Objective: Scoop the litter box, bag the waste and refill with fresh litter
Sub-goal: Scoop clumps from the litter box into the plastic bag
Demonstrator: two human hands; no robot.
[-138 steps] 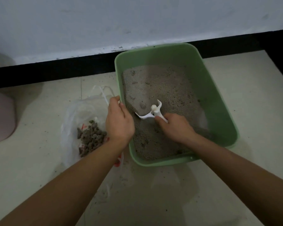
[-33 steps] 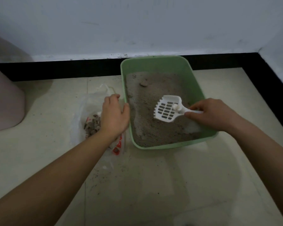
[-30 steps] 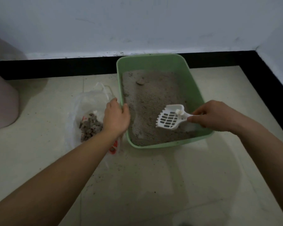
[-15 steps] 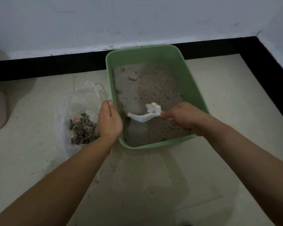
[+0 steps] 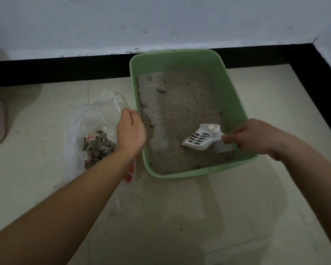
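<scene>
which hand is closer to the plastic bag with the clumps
Left. The left hand holds the plastic bag by its edge; the right hand is across the litter box, gripping the scoop.

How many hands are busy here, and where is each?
2. The left hand grips the plastic bag beside the green litter box; the right hand holds the white scoop inside that box.

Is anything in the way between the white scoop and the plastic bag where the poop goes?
Yes. The left wall of the litter box stands between the scoop and the bag, and the left hand sits right at that wall. The scoop would probably have to lift over both.
</scene>
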